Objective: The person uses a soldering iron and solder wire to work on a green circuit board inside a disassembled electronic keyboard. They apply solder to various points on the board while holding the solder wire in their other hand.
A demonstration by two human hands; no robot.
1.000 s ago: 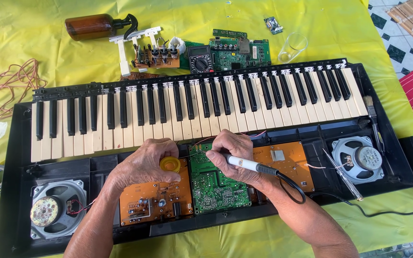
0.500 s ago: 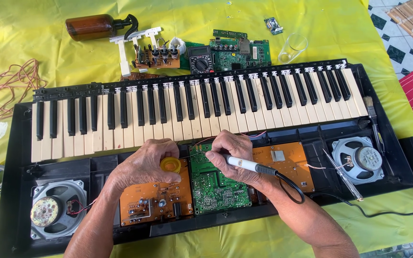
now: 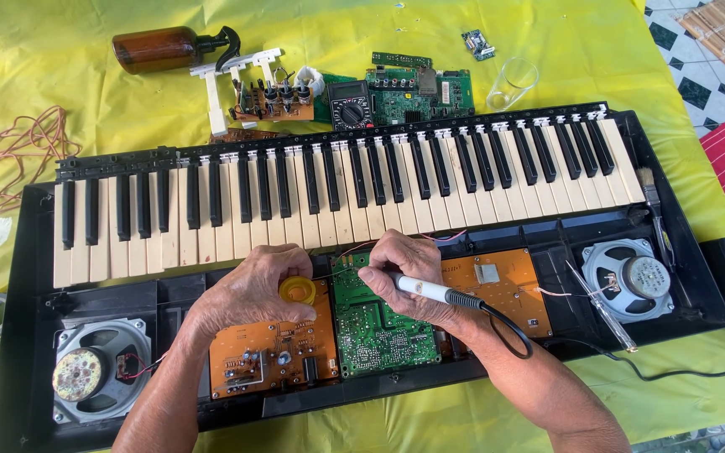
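Right at the grip, the right hand (image 3: 409, 273) is closed pen-style around a soldering iron (image 3: 430, 290), white barrel then black handle, tip aimed down-left at the top edge of the green circuit board (image 3: 375, 323). Just left of that tip, the left hand (image 3: 253, 289) is curled over a small yellow solder spool (image 3: 297, 290), fingers pinching what looks like thin wire toward the joint, though the exact pinch is hard to make out. The iron looks light and stiff, best held back on the handle since the front end is likely hot; its cord (image 3: 509, 335) loops off to the right and could drag. That board looks fragile, packed with tiny parts, so not much slack for slipping. Orange boards (image 3: 266, 356) sit tight on either side, and the black case (image 3: 362, 390) edge runs just below the wrists. Beyond the hands, the keys (image 3: 337, 197) wall things off, with speakers (image 3: 631, 277) further out.
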